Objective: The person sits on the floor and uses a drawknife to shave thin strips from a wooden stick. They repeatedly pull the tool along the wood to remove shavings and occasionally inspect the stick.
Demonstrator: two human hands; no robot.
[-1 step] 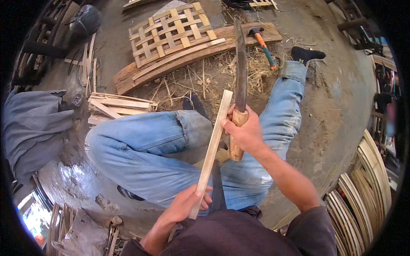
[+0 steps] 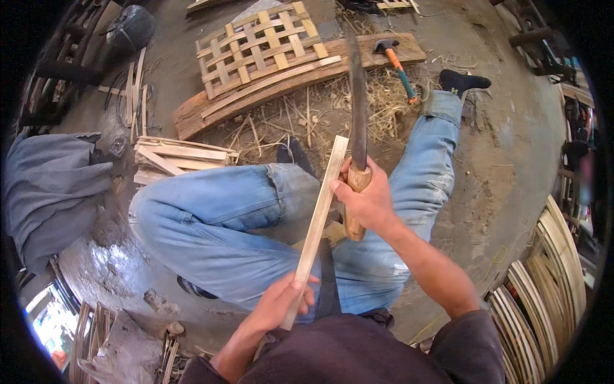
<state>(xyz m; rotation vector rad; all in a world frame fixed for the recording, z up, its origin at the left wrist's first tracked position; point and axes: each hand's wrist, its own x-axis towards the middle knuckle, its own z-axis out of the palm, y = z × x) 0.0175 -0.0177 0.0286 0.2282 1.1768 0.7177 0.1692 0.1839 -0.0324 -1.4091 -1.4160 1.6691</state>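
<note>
A long, pale, flat bamboo strip [image 2: 315, 232] slants up across my lap. My left hand [image 2: 280, 302] is closed around its lower end, close to my body. My right hand [image 2: 373, 200] grips the wooden handle of a long knife [image 2: 359, 118], whose dark blade points up and away from me. The right thumb also rests against the strip near its upper end, so strip and handle lie side by side. The blade stands apart from the strip, to its right. Part of the left hand's fingers is hidden behind the strip.
Beyond my legs, a woven lattice panel [image 2: 274, 48] and a loose strip lie on a wooden plank [image 2: 192, 120]. A hammer [image 2: 401, 75] rests over its right end, near shavings [image 2: 384, 121]. Cut strips [image 2: 188, 153] are piled left; curved strips [image 2: 563, 240] stack right. Grey cloth [image 2: 54, 185] hangs far left.
</note>
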